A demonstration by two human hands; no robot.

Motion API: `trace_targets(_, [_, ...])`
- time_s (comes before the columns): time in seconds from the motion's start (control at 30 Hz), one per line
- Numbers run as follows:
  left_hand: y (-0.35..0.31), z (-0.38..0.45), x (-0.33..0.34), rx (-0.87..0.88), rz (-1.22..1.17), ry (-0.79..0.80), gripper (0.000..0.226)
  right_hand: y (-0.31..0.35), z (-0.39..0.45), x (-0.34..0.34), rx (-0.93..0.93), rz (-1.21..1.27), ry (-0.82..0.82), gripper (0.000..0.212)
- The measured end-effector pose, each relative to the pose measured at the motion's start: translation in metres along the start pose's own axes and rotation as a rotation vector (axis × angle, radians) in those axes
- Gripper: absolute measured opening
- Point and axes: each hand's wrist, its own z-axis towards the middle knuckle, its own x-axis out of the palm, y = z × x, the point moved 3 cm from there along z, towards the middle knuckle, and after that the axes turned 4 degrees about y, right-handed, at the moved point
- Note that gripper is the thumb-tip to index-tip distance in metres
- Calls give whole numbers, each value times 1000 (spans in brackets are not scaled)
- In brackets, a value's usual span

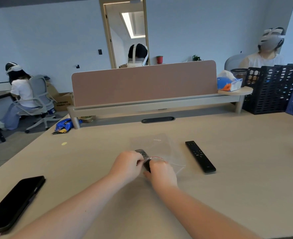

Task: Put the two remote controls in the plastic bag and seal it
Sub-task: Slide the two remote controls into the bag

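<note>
Nearest me, at eight o'clock, a black smartphone lies on the beige desk. At centre my left hand and right hand both pinch the mouth of the clear zip bag, a first black remote partly inside. The second remote lies at two o'clock, just beside the bag.

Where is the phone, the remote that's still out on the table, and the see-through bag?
Phone (14, 203): head view, middle of its dark screen.
Remote (200, 156): head view, middle of its button face.
Bag (161, 147): head view, clear flat part beyond the hands.
</note>
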Motion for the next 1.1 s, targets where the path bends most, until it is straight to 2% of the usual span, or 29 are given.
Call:
trace_targets(0.17, [4, -3, 2, -21, -29, 6, 15, -1, 5, 14, -19, -31, 122, 45])
trace_targets(0.33, [9, -5, 2, -51, -60, 0, 14, 2, 9, 17, -75, -30, 218, 43])
trace_targets(0.47, [11, -5, 3, -74, -87, -7, 14, 1, 14, 22, -47, -56, 275, 39])
trace_targets(0.67, [9, -5, 3, -77, -109, -15, 13, -3, 23, 19, 27, -9, 196, 28])
trace_targets(0.8, [10, -6, 4, -65, -108, -11, 12, -5, 29, 23, 72, 16, 166, 31])
trace_targets(1.1, [12, -4, 6, -49, -101, 8, 12, -3, 36, 20, -4, 1, 81, 34])
